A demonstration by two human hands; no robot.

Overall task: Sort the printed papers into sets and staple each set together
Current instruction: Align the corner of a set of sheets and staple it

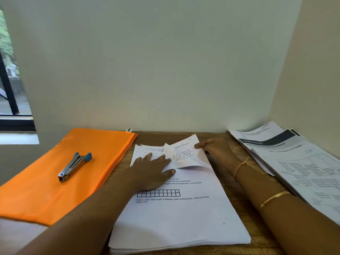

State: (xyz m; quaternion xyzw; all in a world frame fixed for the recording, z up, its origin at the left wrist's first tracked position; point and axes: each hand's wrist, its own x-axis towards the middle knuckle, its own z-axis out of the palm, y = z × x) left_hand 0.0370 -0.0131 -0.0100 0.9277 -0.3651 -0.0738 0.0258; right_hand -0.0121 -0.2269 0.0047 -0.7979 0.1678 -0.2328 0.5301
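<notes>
Stapler comes first, at the left of the frame: it lies closed on the orange folder, and neither hand is near it. The folder takes up the left part of the bench, with its right edge just beside the stack of printed papers in the middle.

My left hand lies flat on the upper part of that stack, fingers spread and pressing the top page down. Just to its right, the top sheet is peeled up at its upper right corner and folded back toward the left, so its printed underside shows. My right hand pinches that corner between thumb and fingertips.

At the far right of the frame a second pile of printed pages lies fanned out, well apart from the stack under my hands. I cannot tell whether any of those pages are stapled.

I judge I am early in the job: I am checking and separating pages, the thick middle stack looks loose, and most of the sorting and probably all of the stapling remain.
</notes>
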